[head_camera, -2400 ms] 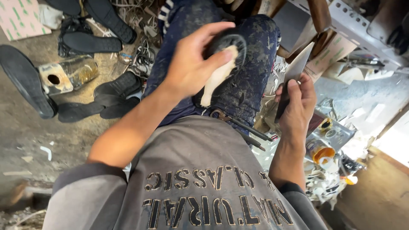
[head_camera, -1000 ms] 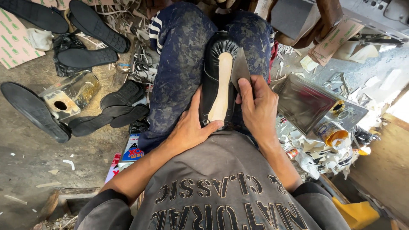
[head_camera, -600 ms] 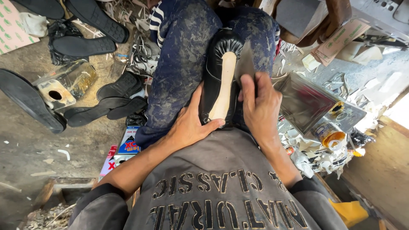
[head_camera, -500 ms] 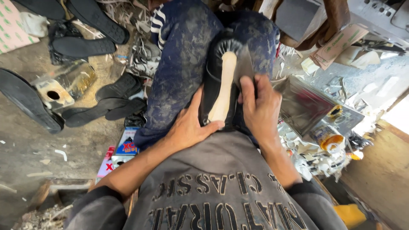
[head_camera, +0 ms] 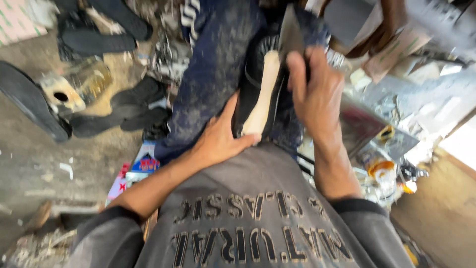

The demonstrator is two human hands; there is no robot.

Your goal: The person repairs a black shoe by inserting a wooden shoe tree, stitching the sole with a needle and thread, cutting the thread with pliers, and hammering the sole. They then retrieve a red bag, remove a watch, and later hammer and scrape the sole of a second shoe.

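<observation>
- Two hands work one black shoe point(head_camera: 253, 74), which lies sole-up along my lap on dark blue, dust-marked trousers point(head_camera: 213, 74), its pale tan sole point(head_camera: 263, 94) running from near my waist toward twelve o'clock.
- My left hand point(head_camera: 218, 139) is closed on the shoe's near end at about seven o'clock of it, thumb touching the tip of the sole, fingers wrapped down the shoe's side.
- My right hand point(head_camera: 315, 97), at three o'clock of the shoe, grips a flat grey metal blade point(head_camera: 290, 32) that stands up at the shoe's far end; the view is blurred, and I cannot tell whether its edge touches the sole.
- My grey shirt point(head_camera: 258, 218) with dark lettering fills the six o'clock part of the view.
- Several loose black soles point(head_camera: 29, 104) and shoe uppers point(head_camera: 134, 97) lie on the dusty floor point(head_camera: 34, 164) at nine to eleven o'clock, beside a small yellowish can point(head_camera: 62, 94).
- Cluttered tins and scraps point(head_camera: 382, 168) crowd the three to four o'clock side.
</observation>
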